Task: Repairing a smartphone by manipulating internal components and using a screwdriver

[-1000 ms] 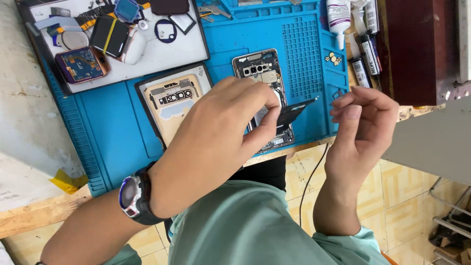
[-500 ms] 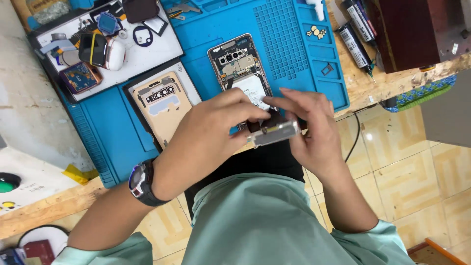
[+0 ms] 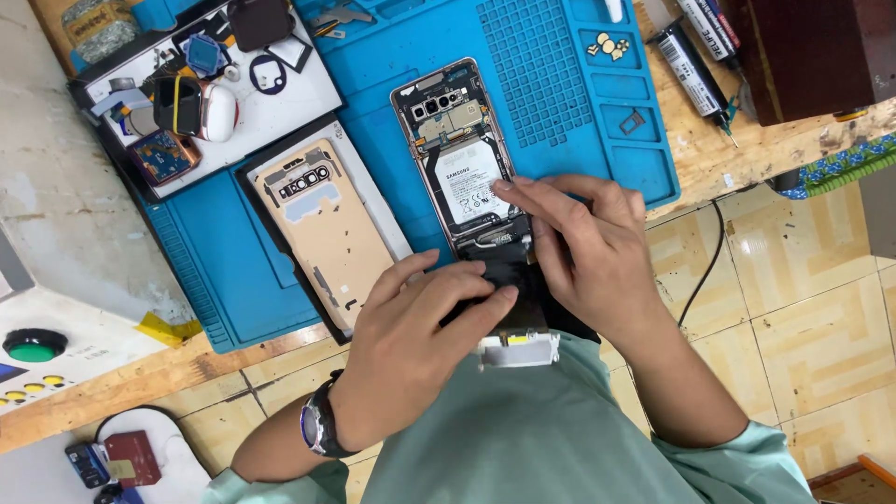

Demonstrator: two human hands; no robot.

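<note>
- Phone (image 3: 462, 163), opened with its back off, lies on the blue mat (image 3: 560, 84) at the table's near edge; battery and camera board are exposed.
- My left hand (image 3: 420, 341) has its grip closed around a dark flat part at the phone's lower end, over a white block (image 3: 519, 351) just below.
- My right hand (image 3: 583, 247) presses fingertips together on the phone's bottom edge, index finger laid across the battery.
- I judge it light, stiff, and fragile: thin flex cables, bare board. I'd hold it by the metal side rails, never the internals.
- Long axis runs away from me, tilted slightly left; camera end points far, charging end toward my body.
- Left of the phone lies its tan back cover (image 3: 322, 224), inner face up.
</note>
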